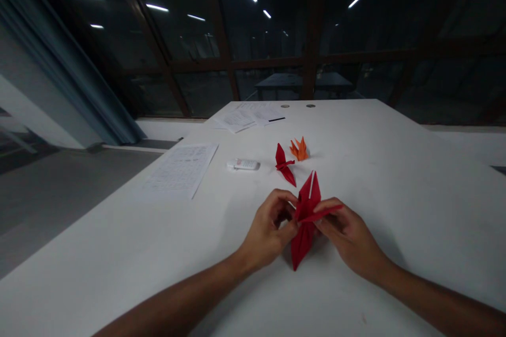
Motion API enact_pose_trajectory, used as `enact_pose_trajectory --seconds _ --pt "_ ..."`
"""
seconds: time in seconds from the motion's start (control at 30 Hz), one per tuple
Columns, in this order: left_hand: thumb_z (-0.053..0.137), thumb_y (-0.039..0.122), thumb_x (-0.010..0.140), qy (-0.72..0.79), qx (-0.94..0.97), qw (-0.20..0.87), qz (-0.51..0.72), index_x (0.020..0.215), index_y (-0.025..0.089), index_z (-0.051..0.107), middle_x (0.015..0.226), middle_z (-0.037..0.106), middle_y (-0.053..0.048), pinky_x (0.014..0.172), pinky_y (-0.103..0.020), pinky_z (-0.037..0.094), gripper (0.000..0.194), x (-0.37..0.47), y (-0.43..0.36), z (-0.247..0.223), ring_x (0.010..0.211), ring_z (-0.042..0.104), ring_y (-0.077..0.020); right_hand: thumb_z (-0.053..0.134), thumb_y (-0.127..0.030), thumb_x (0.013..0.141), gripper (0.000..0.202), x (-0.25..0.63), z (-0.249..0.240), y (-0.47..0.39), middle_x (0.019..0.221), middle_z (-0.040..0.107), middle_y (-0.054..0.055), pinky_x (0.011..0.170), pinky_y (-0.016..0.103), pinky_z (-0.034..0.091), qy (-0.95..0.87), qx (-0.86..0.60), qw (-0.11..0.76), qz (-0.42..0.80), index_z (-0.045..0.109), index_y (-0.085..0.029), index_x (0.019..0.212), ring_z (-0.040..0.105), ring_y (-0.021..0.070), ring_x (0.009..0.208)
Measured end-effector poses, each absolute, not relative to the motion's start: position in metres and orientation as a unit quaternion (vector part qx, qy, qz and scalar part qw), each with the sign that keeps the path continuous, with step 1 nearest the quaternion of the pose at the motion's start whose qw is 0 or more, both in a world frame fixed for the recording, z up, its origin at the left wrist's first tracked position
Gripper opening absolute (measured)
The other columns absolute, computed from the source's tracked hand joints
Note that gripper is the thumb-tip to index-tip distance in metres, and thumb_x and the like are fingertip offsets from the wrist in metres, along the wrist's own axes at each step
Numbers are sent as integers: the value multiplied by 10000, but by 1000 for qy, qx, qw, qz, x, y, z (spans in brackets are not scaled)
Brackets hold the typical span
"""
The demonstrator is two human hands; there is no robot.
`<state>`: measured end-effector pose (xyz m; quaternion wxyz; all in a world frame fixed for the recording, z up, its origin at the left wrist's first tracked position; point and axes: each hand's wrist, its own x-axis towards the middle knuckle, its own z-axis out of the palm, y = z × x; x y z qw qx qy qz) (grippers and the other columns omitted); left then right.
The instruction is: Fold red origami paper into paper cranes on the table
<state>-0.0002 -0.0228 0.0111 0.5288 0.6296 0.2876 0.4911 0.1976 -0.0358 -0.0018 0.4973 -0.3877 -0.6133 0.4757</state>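
Well in from the left edge of the white table (395,168), I see the left hand (269,229) with thumb and fingertips pinching one side of a red folded paper (303,245); the right hand (351,239) is closed lightly on its other side. That paper sits between them. Toward the far edge lie another red paper bird (284,166) and a smaller orange one (301,151).

Beyond a white sheet (179,169) lie more papers (239,117) and a black pen (276,119), a blue curtain (82,79) hanging beside dark windows (269,31).
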Motion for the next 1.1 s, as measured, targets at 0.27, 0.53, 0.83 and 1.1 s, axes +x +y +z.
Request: enact_pose_trajectory --seconds 0.27,0.53,0.83,1.1 --pt "646 160 886 282 770 365 441 1311 227 531 1114 599 -105 798 -324 525 445 -7 -21 13 903 603 -183 649 -365 941 160 197 0 -34 993 719 41 832 335 538 -619 -397 475 484 661 -234 1031 673 210 920" --pt "622 251 940 334 722 433 425 994 177 606 954 629 -63 755 -287 495 93 -2 -19 13 830 601 -155 639 -394 952 207 196 1 -35 1026 710 48 822 327 533 -599 -395 484 501 615 -234 1082 677 198 914" --pt "771 286 844 299 568 614 459 1266 228 500 877 585 2 709 -251 460 505 3 -18 14 762 580 -125 616 -386 964 592 196 1 -36 775 680 -21 684 293 487 -590 -421 475 499 358 -256 1482 619 174 711" --pt "709 455 877 356 581 600 418 925 152 611 801 565 2 677 -244 421 322 3 -14 13 724 530 -120 625 -419 953 298 197 0 -36 864 726 19 736 306 504 -613 -404 444 513 621 -227 1180 672 201 813"
